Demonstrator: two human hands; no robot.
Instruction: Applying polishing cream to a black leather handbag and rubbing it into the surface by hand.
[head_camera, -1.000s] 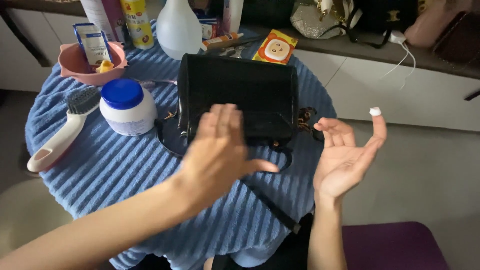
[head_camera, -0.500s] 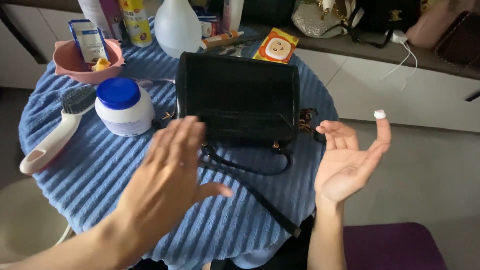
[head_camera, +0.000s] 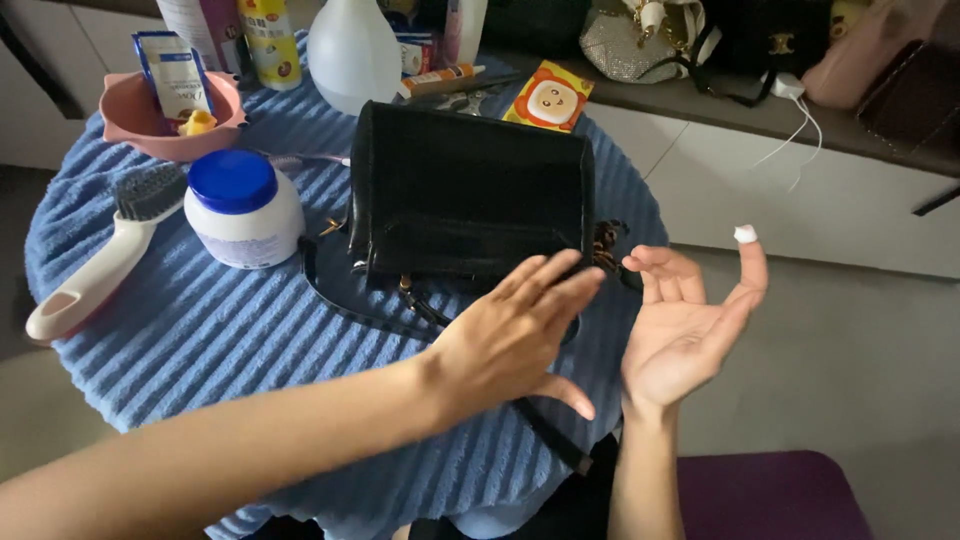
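At twelve o'clock on the round tabletop (head_camera: 150, 330), which was draped in a ribbed blue cloth, stood a translucent white spray bottle (head_camera: 352, 50), with a yellow bottle (head_camera: 268, 40) just beside it at eleven. At ten o'clock a pink bowl (head_camera: 130, 115) held an upright blue-and-white sachet (head_camera: 172, 72) and a small yellow object. A square yellow packet with a cartoon face (head_camera: 548, 98) lay at one o'clock, near a slim white-and-orange tube (head_camera: 440, 80). A white jar with a blue lid (head_camera: 240, 208) stood at nine o'clock of the black handbag (head_camera: 470, 195), and a white-handled brush with dark bristles (head_camera: 95, 265) lay further out toward eight. The black handbag lay flat at the tabletop's middle, rectangular and glossy, its strap trailing toward six o'clock. The left hand (head_camera: 510, 345) hovered above the bag's near edge, palm down, fingers straight and close together, thumb spread away. The right hand (head_camera: 685, 335) was held off the tabletop at three o'clock, palm up, fingers loosely spread, a dab of white cream (head_camera: 745, 234) on the index fingertip.
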